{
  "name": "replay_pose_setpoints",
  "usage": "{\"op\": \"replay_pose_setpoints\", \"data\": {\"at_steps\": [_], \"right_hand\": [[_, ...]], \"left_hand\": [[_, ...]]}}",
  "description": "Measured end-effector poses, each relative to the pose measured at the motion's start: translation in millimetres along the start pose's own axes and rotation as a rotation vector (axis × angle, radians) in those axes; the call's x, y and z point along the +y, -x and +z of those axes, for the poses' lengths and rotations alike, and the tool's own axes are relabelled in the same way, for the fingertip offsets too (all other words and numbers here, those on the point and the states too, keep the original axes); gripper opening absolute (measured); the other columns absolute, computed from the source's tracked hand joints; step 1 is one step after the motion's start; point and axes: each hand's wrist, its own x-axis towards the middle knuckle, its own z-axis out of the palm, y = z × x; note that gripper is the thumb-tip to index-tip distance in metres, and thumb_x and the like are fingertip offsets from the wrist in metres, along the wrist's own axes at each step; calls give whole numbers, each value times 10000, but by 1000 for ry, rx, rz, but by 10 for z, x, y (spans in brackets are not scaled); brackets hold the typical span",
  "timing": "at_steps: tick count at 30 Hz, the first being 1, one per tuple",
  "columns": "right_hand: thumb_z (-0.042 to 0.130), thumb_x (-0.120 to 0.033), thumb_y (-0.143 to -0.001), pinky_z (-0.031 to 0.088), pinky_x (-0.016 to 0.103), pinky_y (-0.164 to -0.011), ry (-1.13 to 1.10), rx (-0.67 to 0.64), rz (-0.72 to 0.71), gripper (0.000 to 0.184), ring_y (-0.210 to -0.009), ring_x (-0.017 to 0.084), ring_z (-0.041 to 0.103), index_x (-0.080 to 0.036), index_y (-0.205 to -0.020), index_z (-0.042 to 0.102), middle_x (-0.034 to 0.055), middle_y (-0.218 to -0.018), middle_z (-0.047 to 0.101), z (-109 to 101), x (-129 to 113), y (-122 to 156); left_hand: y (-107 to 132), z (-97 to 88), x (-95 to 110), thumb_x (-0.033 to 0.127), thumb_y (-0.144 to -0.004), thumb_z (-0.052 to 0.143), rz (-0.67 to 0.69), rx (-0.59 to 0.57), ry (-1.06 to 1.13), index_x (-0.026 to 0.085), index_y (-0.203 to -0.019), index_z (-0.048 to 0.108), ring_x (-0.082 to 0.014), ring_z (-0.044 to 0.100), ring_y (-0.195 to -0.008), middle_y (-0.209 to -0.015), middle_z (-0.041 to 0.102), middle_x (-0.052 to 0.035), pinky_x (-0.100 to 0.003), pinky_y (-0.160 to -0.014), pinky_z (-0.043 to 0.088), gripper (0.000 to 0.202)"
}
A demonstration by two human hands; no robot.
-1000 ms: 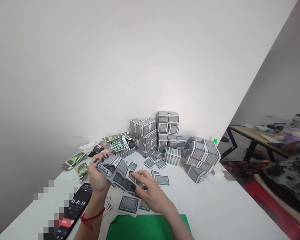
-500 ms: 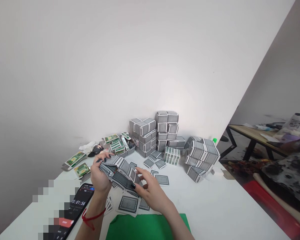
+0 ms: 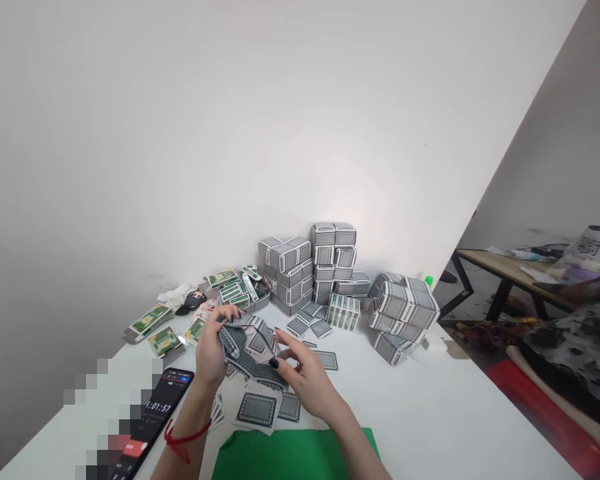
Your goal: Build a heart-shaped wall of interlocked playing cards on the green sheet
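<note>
Between my hands is a half-formed box of folded playing cards (image 3: 250, 365) with grey patterned backs, its middle gaping and loose inside. My left hand (image 3: 214, 350) is closed round its left side, fingers over the top edge. At its right side, my right hand (image 3: 307, 377) pinches the edge with thumb and fingers. Just below lies a flat playing card (image 3: 257, 409), with more loose cards around and partly under the held piece. Two further loose cards (image 3: 325, 361) rest past my right hand.
Stacked card blocks (image 3: 293, 283) stand against the wall, with a taller stack (image 3: 335, 237) beside them. More blocks (image 3: 405, 307) are piled right. Green-white card boxes (image 3: 344, 311) stand between. Left are opened card packs (image 3: 150, 319) and a phone (image 3: 167, 393). A green sheet (image 3: 293, 457) lies in front.
My left hand has shifted right, bringing the held cards closer to my right hand. The piece has turned and opened in the middle. An opened pack now shows left of my hand.
</note>
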Motion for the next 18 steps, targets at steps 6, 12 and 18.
{"op": "replay_pose_setpoints", "data": {"at_steps": [6, 12, 18], "right_hand": [[541, -445, -805, 489, 294, -705, -190, 147, 1, 426, -810, 162, 581, -247, -1181, 553, 74, -1098, 566, -42, -20, -50], [504, -535, -773, 527, 268, -466, -400, 286, 187, 571, -743, 167, 579, -245, -1257, 420, 65, -983, 494, -79, 35, -99], [400, -557, -808, 541, 271, -416, -406, 224, 288, 595, -699, 149, 580, -265, -1321, 318, 88, -1060, 479, -112, 36, -85]], "left_hand": [[43, 56, 11, 212, -756, 368, -7, -164, -148, 195, -654, 441, -194, 518, -808, -756, 521, -33, -302, -789, 397, 127], [115, 209, -11, 291, -754, 421, -180, -197, -194, 197, -737, 514, -194, 520, -843, -848, 556, -40, -284, -747, 421, 133], [170, 261, 102, 294, -675, 571, -412, -312, -207, 200, -976, 546, -198, 578, -877, -986, 621, -54, -287, -723, 462, 316]]}}
